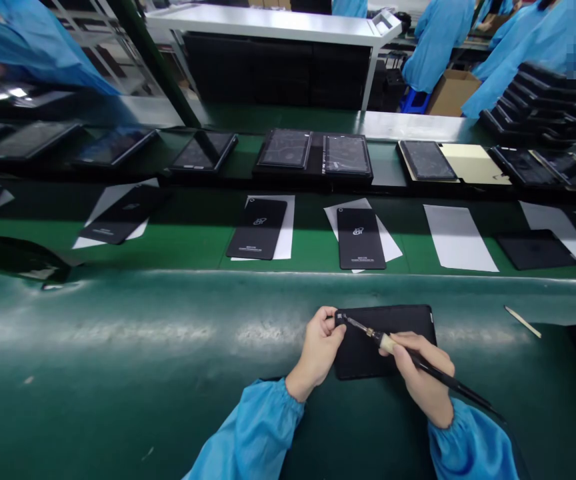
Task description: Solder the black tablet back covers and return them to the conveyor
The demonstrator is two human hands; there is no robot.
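A flat black tablet casing (393,340) lies on the green bench in front of me. My left hand (319,350) grips its near left corner. My right hand (421,377) holds a black-handled soldering iron (361,327) like a pen, with a pale collar showing above the fingers. The iron's metal tip rests at or very close to the casing's top left corner, partly against my left fingers. A black cord trails from the handle toward the lower right.
Past the bench's raised edge, a green conveyor carries black device backs (257,229) on white sheets (461,238). A row of black tablets (285,149) lies beyond, with a stack (533,100) at right. A pale stick (523,322) lies at right. Co-workers in blue gowns stand behind.
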